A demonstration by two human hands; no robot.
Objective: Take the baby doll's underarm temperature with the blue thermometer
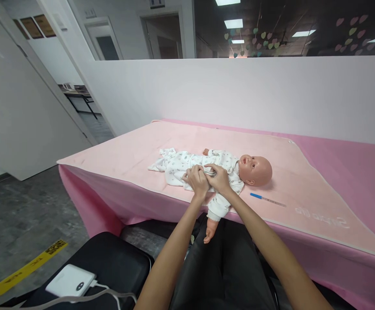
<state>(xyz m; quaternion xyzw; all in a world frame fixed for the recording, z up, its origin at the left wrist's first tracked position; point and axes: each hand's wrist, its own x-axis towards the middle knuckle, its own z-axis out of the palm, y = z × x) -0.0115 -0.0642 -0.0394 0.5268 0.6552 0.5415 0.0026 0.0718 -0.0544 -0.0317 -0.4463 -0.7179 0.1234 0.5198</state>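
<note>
Head view: the right hand [219, 177] is pinching a shiny silver thing [210, 173], which is too small to make out. The left hand [198, 179] is curling its fingers right beside it, but I cannot tell if it is gripping the silver thing too. Both hands are resting over the tummy of a baby doll [218, 158]. The doll is lying on its back and wearing white clothes [177, 165] with little pictures. Its head [257, 170] is pointing to the right, and one arm [211, 226] is hanging over the front edge. Near the head, a thin stick [268, 199] with a blue end is lying on a pale pink mat [304, 181]. The mat is covering part of the worktop [362, 172], which is wearing a pink cloth. Lower left, a white box [69, 280] with a cord is sitting on a black chair [116, 254].
</note>
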